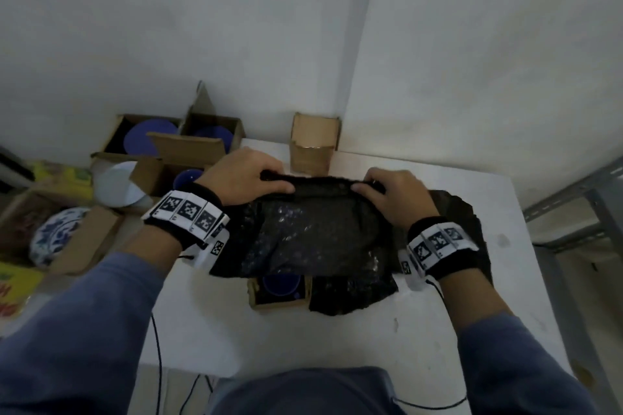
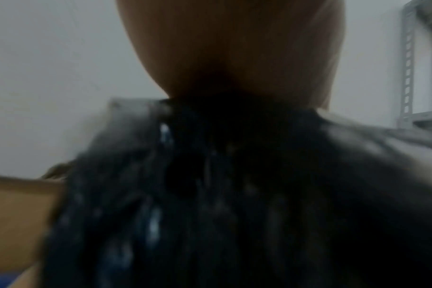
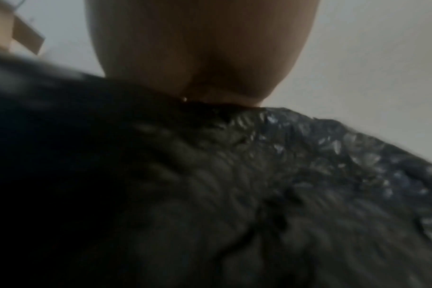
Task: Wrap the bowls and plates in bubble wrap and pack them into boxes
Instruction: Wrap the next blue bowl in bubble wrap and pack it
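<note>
Both hands, left hand [image 1: 243, 175], right hand [image 1: 396, 197], gripping bubble wrap [image 1: 317, 229] far edge

Both arms are extended forward; the left hand [image 1: 243, 175] and right hand [image 1: 394, 197] are curled, palms down, gripping.

A bare, plain room used as a makeshift packing corner, more storeroom than home. Blank white walls [image 1: 236, 27] meet in a corner just beyond the hands. A plain white table [image 1: 337, 340] sits pushed into that corner. To the left of the left hand [image 1: 241, 175], open brown cardboard boxes [image 1: 188, 145] crowd together, holding blue and white crockery. Off beyond the right hand [image 1: 394, 194] stands a grey slotted-metal shelving rack [image 1: 580, 199], the kind found in stockrooms.
</note>
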Action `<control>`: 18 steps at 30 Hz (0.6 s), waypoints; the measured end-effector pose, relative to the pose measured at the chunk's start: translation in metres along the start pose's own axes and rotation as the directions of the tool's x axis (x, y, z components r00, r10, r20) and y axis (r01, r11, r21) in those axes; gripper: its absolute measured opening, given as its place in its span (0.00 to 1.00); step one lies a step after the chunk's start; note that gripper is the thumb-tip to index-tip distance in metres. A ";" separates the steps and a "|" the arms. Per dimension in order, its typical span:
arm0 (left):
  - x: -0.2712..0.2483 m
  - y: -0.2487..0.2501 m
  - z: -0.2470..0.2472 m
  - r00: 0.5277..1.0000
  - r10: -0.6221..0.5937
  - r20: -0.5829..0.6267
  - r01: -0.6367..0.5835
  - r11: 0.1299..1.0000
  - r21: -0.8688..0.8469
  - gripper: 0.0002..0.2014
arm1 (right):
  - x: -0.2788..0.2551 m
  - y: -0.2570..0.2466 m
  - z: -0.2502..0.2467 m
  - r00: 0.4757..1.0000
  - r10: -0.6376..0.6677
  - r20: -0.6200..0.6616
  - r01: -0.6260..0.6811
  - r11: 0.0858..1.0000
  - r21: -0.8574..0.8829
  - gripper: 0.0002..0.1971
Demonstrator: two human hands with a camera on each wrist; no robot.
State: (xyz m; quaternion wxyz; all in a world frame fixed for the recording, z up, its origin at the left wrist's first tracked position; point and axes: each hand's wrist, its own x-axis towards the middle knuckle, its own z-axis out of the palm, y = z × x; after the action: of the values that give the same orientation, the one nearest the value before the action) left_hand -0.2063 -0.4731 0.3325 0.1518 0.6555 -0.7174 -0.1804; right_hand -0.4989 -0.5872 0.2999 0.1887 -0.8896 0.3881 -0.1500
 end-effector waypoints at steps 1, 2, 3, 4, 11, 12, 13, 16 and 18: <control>-0.011 -0.013 0.004 0.999 -0.044 0.025 0.043 0.998 0.037 0.28 | -0.004 -0.004 0.013 0.998 -0.002 0.058 0.007 0.997 -0.074 0.21; -0.022 -0.026 0.010 0.995 -0.082 0.049 0.079 0.996 0.046 0.30 | -0.009 -0.007 0.026 0.994 0.000 0.105 0.014 0.991 -0.130 0.24; -0.034 -0.040 0.018 0.990 -0.118 0.074 0.117 0.993 0.027 0.30 | -0.013 -0.010 0.039 0.989 0.016 0.146 0.009 0.986 -0.165 0.25; -0.045 -0.053 0.027 0.983 -0.156 0.096 0.157 0.988 0.000 0.29 | -0.017 -0.011 0.051 0.982 0.034 0.185 0.000 0.984 -0.180 0.26; -0.101 -0.079 0.081 0.941 -0.304 0.149 0.288 0.950 0.116 0.15 | -0.025 -0.031 0.113 0.963 0.048 0.266 0.044 0.943 -0.329 0.26; -0.104 -0.082 0.086 0.935 -0.325 0.141 0.305 0.941 0.143 0.13 | -0.024 -0.032 0.117 0.965 0.044 0.259 0.049 0.937 -0.345 0.26; -0.108 -0.084 0.090 0.928 -0.347 0.134 0.326 0.933 0.155 0.12 | -0.023 -0.033 0.121 0.966 0.045 0.254 0.050 0.933 -0.356 0.26; -0.119 -0.085 0.100 0.928 -0.367 0.063 0.355 0.923 0.146 0.21 | -0.023 -0.036 0.128 0.981 0.036 0.190 0.044 0.915 -0.402 0.24; -0.124 -0.080 0.104 0.955 -0.291 -0.059 0.297 0.943 0.152 0.25 | -0.027 -0.042 0.127 0.997 0.039 0.064 -0.012 0.925 -0.381 0.24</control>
State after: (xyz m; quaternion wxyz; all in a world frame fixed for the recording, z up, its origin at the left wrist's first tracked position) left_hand -0.1709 -0.3491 0.2058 0.0830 0.7684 -0.6208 -0.1312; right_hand -0.4374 -0.5132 0.2037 0.0283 -0.9088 0.4145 -0.0380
